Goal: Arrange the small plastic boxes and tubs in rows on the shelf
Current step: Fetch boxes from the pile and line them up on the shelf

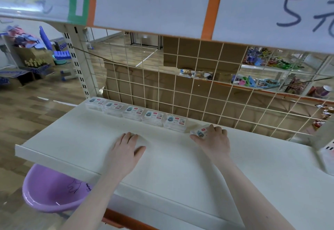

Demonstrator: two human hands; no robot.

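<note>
Head view: on the smooth white shelf (180,166), five clear rectangular boxes (152,117) line the wire-grid back, centre frame. The right hand (215,139) grasps a sixth box (199,132), tilted, beside them. The left hand (126,147) lies flat, released.

Two bare forearms, left hand (126,148) and right hand (215,141), no sleeves visible, short plain fingernails

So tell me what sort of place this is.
Probably a small shop being stocked: a retail shelf with a wire-grid back, a handwritten price sign overhead, and identical small plastic boxes lined up in a row.
</note>
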